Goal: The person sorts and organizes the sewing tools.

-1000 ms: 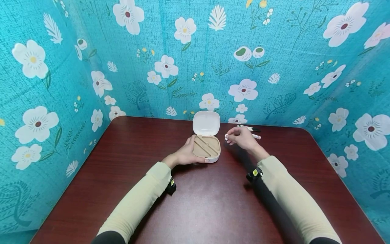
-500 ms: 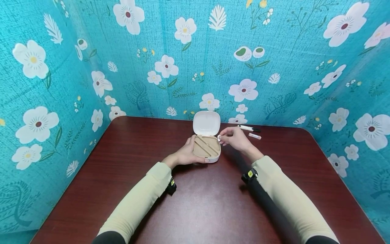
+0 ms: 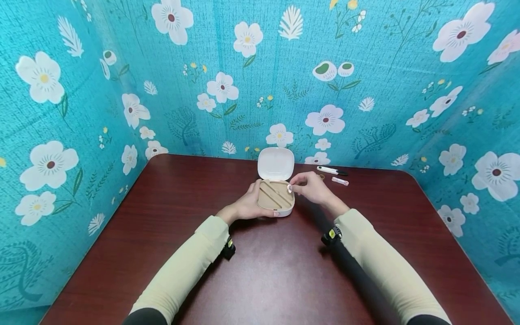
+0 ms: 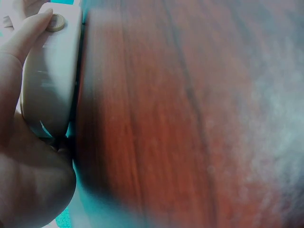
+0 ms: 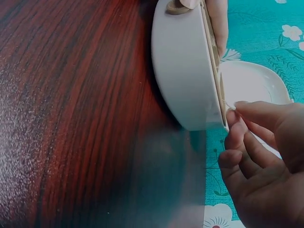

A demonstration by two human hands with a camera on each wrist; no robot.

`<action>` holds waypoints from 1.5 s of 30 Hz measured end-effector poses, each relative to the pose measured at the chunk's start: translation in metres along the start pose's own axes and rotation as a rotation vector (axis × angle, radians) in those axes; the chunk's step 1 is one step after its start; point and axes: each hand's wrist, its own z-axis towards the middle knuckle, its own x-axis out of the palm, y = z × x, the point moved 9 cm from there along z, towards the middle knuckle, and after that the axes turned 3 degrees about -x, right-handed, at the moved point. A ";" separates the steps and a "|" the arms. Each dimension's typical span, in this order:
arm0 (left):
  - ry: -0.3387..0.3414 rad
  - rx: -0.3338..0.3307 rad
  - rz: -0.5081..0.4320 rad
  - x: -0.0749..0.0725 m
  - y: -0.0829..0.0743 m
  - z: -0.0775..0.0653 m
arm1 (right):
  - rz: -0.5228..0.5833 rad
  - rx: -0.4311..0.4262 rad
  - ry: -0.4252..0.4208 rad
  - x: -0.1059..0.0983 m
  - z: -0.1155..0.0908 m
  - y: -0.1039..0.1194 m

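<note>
A white box (image 3: 286, 211) with rounded corners stands on the table, its white lid (image 3: 276, 163) raised at the back. Diagonal grooves cross its beige inside (image 3: 273, 195). My left hand (image 3: 248, 203) grips the box from the left, thumb along the front and fingers at the far left side. In the left wrist view the thumb lies beside a small round tan catch (image 4: 56, 23) on the box front. Over the box's right edge, my right hand (image 3: 312, 187) pinches a small white piece (image 3: 290, 188) between thumb and fingertips. The fingers mostly hide this piece, so its kind is unclear.
Behind my right hand lie a white and black pen-like item (image 3: 331, 170), a small pinkish-white piece (image 3: 340, 181) and a thin yellowish loop (image 3: 321, 176). The dark red table (image 3: 195, 189) meets a turquoise flowered cloth (image 3: 243, 104) at its back edge.
My right hand has moved left with the small white piece, from beside the box to over its right edge. The pinkish piece and yellowish loop are uncovered. My left hand stays put.
</note>
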 end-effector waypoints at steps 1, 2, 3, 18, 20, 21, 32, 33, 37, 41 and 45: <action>-0.002 0.003 0.003 0.000 -0.001 -0.001 | -0.012 -0.010 -0.005 0.000 0.000 0.002; -0.004 0.006 0.005 -0.001 -0.002 -0.001 | -0.025 -0.018 -0.010 0.000 0.000 0.003; -0.001 0.005 0.008 0.000 0.000 0.001 | -0.037 -0.027 -0.014 0.000 0.000 0.004; -0.004 0.018 0.003 0.002 -0.001 0.001 | -0.112 -0.014 -0.037 0.003 0.002 -0.003; -0.009 0.023 0.009 0.000 -0.004 -0.001 | -0.114 -0.018 -0.036 0.002 0.002 -0.003; -0.010 0.023 0.013 -0.001 -0.004 -0.001 | -0.115 -0.021 -0.035 0.002 0.002 -0.002; -0.005 0.012 0.013 0.002 0.002 0.002 | -0.172 -0.073 0.013 0.003 0.000 0.004; -0.005 0.010 0.017 0.003 0.003 0.003 | -0.178 -0.079 0.014 0.003 -0.001 0.005; -0.005 0.005 0.022 0.004 0.006 0.004 | -0.203 -0.099 0.027 0.003 -0.001 0.008; -0.009 0.009 0.011 0.002 0.003 0.003 | -0.219 -0.128 0.043 0.001 -0.002 0.011; -0.016 0.014 0.009 0.001 0.001 0.002 | -0.239 -0.149 0.047 -0.002 -0.002 0.014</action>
